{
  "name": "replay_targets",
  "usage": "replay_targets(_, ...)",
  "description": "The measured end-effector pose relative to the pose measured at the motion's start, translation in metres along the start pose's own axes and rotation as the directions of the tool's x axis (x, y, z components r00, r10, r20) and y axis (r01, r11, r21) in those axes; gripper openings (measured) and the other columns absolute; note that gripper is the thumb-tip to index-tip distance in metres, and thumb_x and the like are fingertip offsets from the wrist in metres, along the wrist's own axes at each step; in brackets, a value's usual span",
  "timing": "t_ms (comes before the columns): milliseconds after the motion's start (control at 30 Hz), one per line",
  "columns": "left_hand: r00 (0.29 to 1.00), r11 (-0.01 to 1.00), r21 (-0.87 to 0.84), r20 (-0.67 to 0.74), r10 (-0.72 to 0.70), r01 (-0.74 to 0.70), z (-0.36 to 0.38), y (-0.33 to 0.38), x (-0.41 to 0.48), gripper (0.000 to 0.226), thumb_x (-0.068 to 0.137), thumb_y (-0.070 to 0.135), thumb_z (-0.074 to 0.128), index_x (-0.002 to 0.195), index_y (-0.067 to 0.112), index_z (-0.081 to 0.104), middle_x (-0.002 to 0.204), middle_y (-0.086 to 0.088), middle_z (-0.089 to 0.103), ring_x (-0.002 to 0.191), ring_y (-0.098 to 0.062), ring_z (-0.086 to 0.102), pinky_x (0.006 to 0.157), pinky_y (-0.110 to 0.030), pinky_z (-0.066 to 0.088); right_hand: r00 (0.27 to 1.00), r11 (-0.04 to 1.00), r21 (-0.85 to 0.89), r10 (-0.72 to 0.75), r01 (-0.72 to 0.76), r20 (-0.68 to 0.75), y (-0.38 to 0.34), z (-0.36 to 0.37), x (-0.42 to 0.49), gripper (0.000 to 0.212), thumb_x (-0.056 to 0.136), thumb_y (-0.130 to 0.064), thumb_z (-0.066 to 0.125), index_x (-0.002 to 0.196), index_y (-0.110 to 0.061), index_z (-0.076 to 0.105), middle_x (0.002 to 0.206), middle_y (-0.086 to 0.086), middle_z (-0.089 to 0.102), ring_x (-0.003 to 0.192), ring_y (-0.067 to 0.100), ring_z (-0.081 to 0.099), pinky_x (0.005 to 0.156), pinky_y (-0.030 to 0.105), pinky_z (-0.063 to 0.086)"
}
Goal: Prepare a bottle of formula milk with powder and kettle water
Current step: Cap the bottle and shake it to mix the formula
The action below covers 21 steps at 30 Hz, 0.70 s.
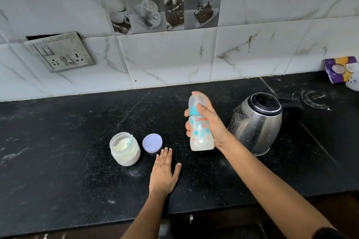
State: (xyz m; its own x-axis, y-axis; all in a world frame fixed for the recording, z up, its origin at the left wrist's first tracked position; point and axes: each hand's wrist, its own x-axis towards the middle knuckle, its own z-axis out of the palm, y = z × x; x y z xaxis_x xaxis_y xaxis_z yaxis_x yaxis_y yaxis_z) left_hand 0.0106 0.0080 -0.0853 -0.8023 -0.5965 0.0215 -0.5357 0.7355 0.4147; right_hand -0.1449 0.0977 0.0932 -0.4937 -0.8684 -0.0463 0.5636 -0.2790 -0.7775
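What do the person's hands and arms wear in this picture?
The left hand wears a thin ring on one finger. No ring shows on the right hand. Both forearms are bare; a dark sleeve begins high on the right arm.

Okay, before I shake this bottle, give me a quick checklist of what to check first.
1. Bottle firmly held: ok, the right hand grips it upright.
2. Collar and cap on: ok. Whether they are screwed tight: cannot tell.
3. Milky liquid inside the bottle: ok, it shows in the lower part.
4. Jar closed: not ok. Its lid lies beside it and the scoop sits inside.
5. Left hand free: ok, it rests flat on the counter.
6. Kettle lid shut: ok.
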Motion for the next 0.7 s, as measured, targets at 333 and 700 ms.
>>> replay_targets(333,1.000,1.000,0.010,-0.008,0.008,-0.008,0.000,0.000,-0.001,0.086,0.082,0.065,0.004,0.153,0.016,0.014,0.160,0.001,0.011,0.143,-0.002,-0.005,0.114,-0.018,-0.013,0.996,0.983,0.168,-0.055,0.067,-0.074,-0.004,-0.002,0.006,0.061,0.071,-0.038,0.077,0.121,-0.030,0.043,0.083,0.010,0.058,0.051,0.022,0.056,0.049,0.029,0.050)
replay_targets(700,1.000,1.000,0.018,-0.017,0.008,-0.008,0.001,0.001,0.000,0.086,0.082,0.064,0.002,0.153,0.016,0.013,0.161,0.002,0.009,0.140,0.000,-0.010,0.114,-0.019,-0.013,0.973,0.956,0.267,-0.060,0.120,-0.221,-0.010,-0.003,0.009,0.045,0.083,-0.032,0.063,0.123,-0.027,0.042,0.081,0.009,0.056,0.050,0.020,0.055,0.049,0.028,0.049)
